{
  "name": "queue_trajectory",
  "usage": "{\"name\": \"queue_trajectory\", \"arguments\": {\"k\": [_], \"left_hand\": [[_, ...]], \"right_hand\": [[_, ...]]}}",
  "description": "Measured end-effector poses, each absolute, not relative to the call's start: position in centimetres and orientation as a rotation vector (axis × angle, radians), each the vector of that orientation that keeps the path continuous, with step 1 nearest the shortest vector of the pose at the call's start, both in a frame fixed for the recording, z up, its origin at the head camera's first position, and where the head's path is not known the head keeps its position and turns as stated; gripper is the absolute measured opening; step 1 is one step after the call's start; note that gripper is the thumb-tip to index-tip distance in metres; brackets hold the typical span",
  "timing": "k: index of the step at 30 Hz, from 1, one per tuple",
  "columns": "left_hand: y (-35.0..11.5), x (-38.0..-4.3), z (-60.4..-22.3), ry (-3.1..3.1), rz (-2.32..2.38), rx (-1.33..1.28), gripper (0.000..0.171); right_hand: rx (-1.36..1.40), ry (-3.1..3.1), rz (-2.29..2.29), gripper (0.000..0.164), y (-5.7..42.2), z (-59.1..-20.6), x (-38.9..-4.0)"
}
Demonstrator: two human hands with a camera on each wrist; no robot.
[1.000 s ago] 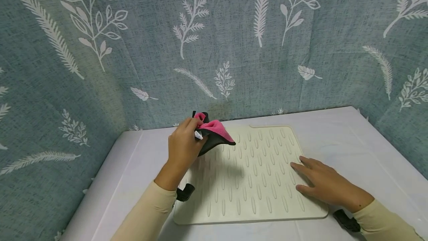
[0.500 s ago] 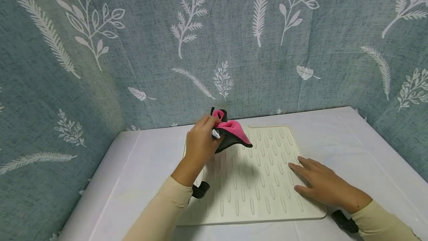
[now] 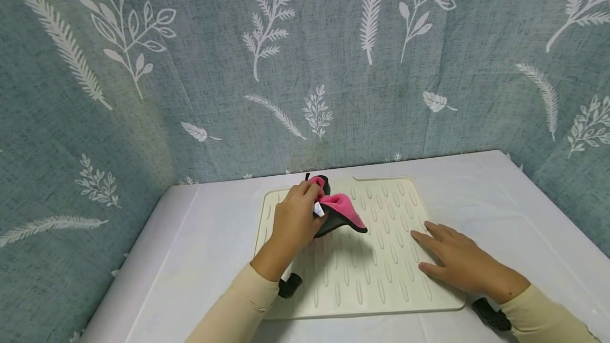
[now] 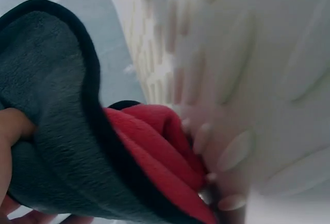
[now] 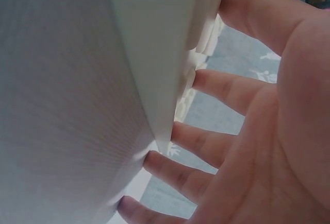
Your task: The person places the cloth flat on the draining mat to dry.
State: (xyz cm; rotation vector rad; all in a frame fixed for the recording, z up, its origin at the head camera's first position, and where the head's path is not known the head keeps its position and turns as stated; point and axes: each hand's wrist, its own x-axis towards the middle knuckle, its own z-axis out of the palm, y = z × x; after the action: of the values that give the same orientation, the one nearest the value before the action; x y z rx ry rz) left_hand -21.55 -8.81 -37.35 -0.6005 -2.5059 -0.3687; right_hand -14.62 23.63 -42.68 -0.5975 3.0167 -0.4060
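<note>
- Head view first: the left hand had a two-tone cloth bunched in its curled fingers, pink side up and dark side under, over the left-middle part of a cream mat. A small white tag stuck out right by the fingers.
- Same view, the right hand was spread flat-ish across the mat's right edge, thumb off to the near side.
- Room-wise, the white tabletop ran as a wide strip left of the mat and another off to the right, with a thinner bit in front. Its back edge sat against a leafy blue-green curtain, pretty near the mat's far edge.
- Left wrist view gave you what the head cam couldn't: the cloth's dark fuzzy face with black trim, thumb pressed on it. The inner side looked way redder here, and its fold came right up by the mat's raised ovals. Couldn't tell if it touched.
- Right wrist view showed the palm side: thumb and index at the ridged top, middle fingertip at the mat's rim, last two fingers down on the tabletop. The rim's thickness showed up nicely too, and a sliver of the cloth peeked in at the top corner.
</note>
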Motion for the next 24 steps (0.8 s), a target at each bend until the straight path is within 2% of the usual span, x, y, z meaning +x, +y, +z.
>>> {"name": "queue_trajectory", "arguments": {"k": [13,24], "left_hand": [[-10.1,-18.4,-38.6,-2.690,-0.209,-0.637,0.043],[-11.5,-16.4,-39.3,-2.707,-0.148,-0.768,0.036]], "right_hand": [[-0.603,3.026,-0.396,0.069,23.6,-42.8,-14.6],[-0.597,3.029,-0.384,0.069,23.6,-43.0,-14.7]]}}
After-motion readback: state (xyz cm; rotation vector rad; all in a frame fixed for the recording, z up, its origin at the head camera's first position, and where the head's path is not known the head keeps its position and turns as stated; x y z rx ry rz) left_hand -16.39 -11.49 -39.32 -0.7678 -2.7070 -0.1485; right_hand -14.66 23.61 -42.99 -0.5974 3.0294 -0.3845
